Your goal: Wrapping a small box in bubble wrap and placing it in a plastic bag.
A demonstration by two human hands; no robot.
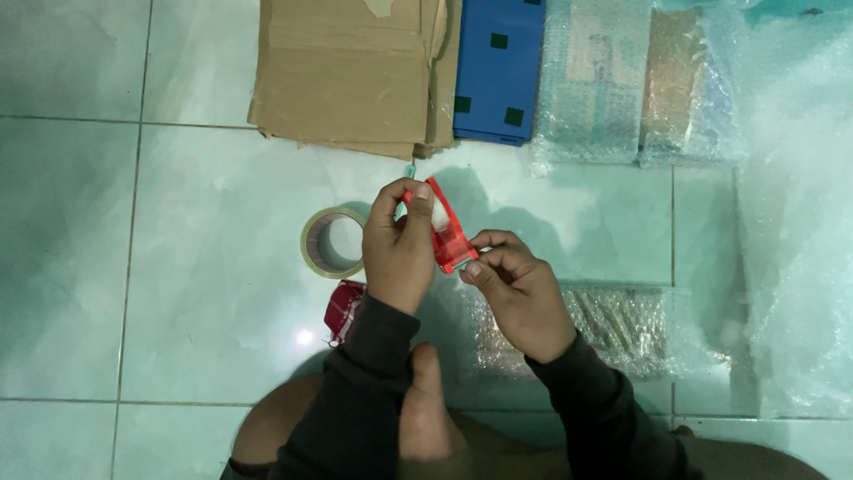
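- Pinched between thumb and fingers of my left hand (400,253) is the upper part of a small red tape dispenser (444,227), held above the pale green tiled floor (178,267)
- At the dispenser's lower end, my right hand (520,298) presses thumb and forefinger together on its tip
- Left of the dispenser, just beyond my left hand, a roll of clear tape (333,242) lies flat on the floor
- Below and left of the dispenser, a red checked cloth (344,309) shows beside my left sleeve
- Above the dispenser, flattened brown cardboard (351,76) lies next to a blue panel with dark squares (499,67)
- Right of the dispenser, bubble wrap sheeting (791,222) covers the floor
- Under my right hand, near the dispenser, lies a bubble-wrapped bundle (617,324); its contents I cannot tell
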